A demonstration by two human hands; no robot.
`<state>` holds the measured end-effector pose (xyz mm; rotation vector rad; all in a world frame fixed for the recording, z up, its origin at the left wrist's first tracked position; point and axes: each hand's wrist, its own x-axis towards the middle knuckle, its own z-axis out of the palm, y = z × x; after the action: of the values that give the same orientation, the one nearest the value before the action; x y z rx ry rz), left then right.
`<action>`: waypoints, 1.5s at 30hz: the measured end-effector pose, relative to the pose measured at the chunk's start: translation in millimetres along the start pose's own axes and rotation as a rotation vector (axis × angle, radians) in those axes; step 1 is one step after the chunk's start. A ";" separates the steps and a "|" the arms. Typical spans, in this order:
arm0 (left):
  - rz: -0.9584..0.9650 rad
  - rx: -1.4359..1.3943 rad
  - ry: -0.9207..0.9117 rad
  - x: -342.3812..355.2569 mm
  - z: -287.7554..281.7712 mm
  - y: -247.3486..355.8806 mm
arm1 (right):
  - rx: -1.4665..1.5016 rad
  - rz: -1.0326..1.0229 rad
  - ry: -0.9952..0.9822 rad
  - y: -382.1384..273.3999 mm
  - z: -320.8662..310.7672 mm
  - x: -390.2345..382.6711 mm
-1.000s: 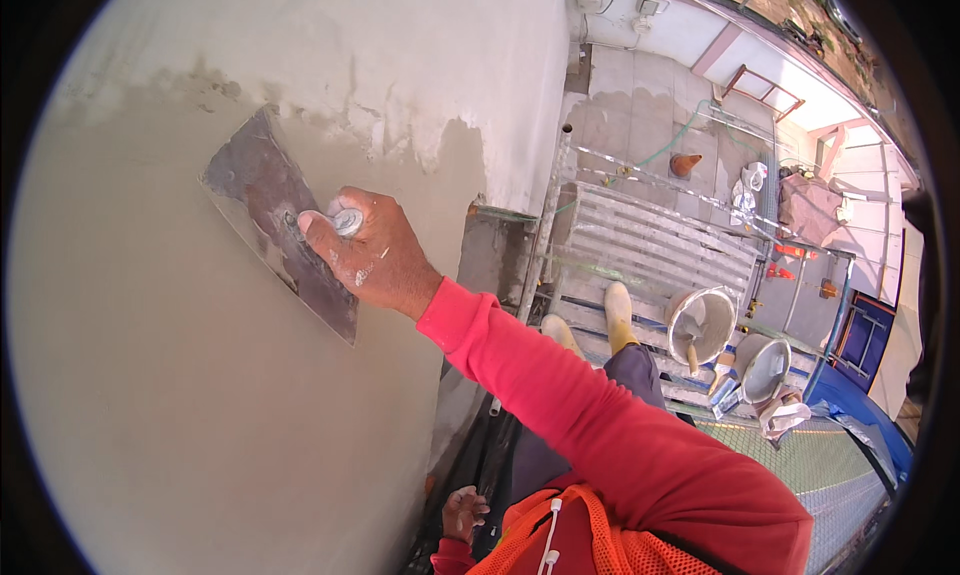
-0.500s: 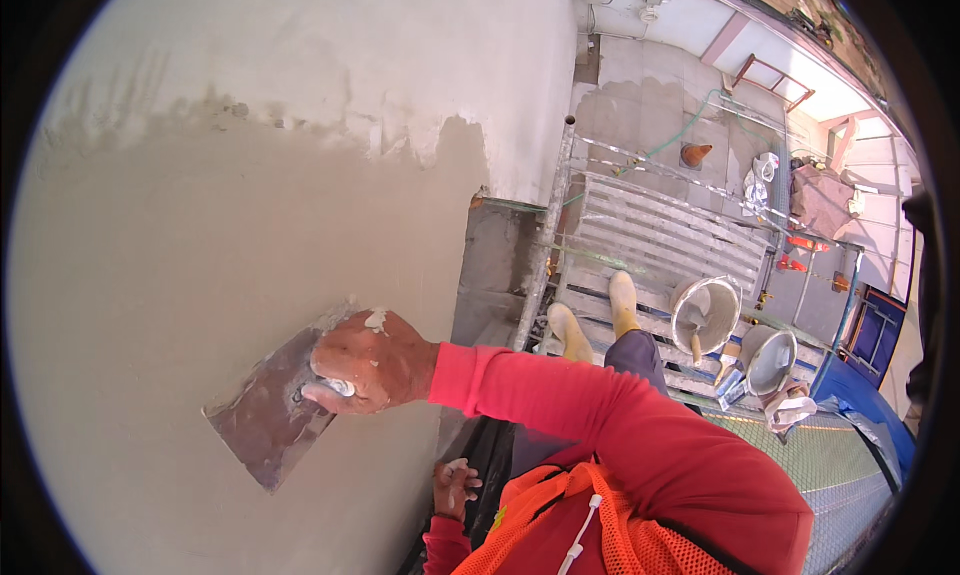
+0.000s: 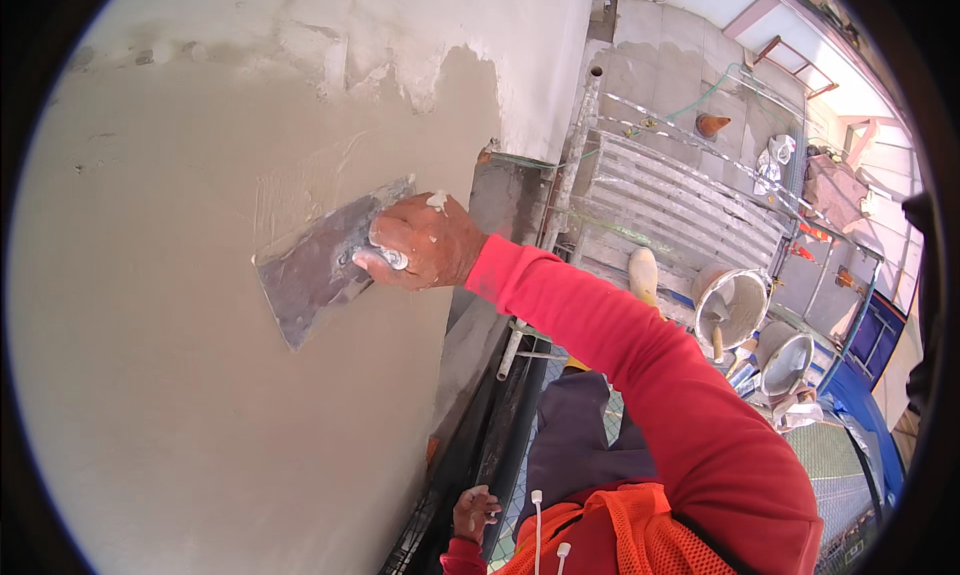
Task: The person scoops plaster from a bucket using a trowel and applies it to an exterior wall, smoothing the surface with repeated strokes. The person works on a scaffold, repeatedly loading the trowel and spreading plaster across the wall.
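My right hand (image 3: 428,243) is closed round the handle of a flat steel plastering trowel (image 3: 315,270). The trowel's blade lies against the wall (image 3: 200,405), which is coated in smooth wet grey-beige plaster. Ridges of plaster show beside the blade's upper edge. Plaster is smeared on my knuckles. Low down, my left hand (image 3: 475,513) hangs beside a dark pipe, fingers loosely bent and slightly apart, with nothing visible in it.
A metal scaffold post (image 3: 575,165) stands by the wall's corner. On the slatted platform (image 3: 690,195) are a plaster-caked bucket (image 3: 733,305) with a wooden-handled tool and a second bucket (image 3: 785,360). An orange cone (image 3: 711,125) stands farther off. Netting shows below.
My right hand and the trowel have moved up and right across the plaster, leaving faint ridges. My view has shifted, and more of my legs and the dark pipe show.
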<state>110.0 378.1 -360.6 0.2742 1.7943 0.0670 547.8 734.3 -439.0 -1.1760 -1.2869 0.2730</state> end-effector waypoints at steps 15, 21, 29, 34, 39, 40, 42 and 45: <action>0.092 0.087 -0.082 -9.7 34.5 50.5 | 0.861 1.525 0.598 68.4 41.3 -58.3; 0.038 0.180 0.011 -6.3 7.3 32.4 | 0.926 1.371 0.472 30.2 30.5 -22.5; 0.151 0.247 -0.057 -6.7 9.7 53.4 | 0.882 1.018 0.368 -66.9 9.9 51.0; 0.178 0.247 -0.048 -10.4 12.8 61.8 | 0.753 0.832 0.314 -122.5 -5.2 91.3; 0.187 0.307 -0.002 -15.4 10.0 63.6 | 0.719 0.741 0.252 -186.3 -18.3 126.9; 0.188 0.295 -0.004 -15.4 9.2 63.5 | 0.707 0.722 0.229 -199.2 -21.0 132.6; 0.199 0.336 0.020 -14.7 6.5 62.5 | 0.719 0.671 0.202 -227.9 -24.3 144.3; 0.203 0.278 -0.021 -9.6 0.8 61.5 | 0.636 0.576 0.075 -274.5 -29.7 158.2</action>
<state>122.0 435.5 -339.8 0.6538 1.7491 -0.0423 508.5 713.4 -123.9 -0.9563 -0.6805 0.9736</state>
